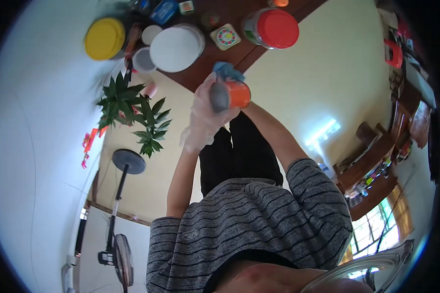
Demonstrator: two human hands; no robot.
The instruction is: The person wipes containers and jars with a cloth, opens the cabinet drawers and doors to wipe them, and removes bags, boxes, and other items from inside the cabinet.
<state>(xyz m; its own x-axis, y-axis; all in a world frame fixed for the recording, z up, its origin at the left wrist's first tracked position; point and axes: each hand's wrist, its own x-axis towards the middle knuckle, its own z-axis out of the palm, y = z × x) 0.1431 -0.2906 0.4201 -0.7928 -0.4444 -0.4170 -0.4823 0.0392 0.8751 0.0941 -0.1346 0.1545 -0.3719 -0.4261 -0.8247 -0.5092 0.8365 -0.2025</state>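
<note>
My left hand (205, 110), in a clear plastic glove, is wrapped round a small cylindrical container (239, 94) with a bright orange part and a grey part. It holds the container tilted on its side, in front of the table edge. A crumpled blue cloth (228, 72) shows just beyond the container. My right forearm (274, 131) reaches in from the right and ends behind the container. The right hand itself is hidden there, so its grip on the cloth or container cannot be made out.
On the brown table (190, 78) stand a white-lidded tub (177, 48), a yellow-lidded jar (104, 39), a red-lidded jar (277, 29), a white cup (143, 60) and a square box with a colourful dial (226, 36). At left are a leafy plant (122, 100) and a standing fan (122, 259).
</note>
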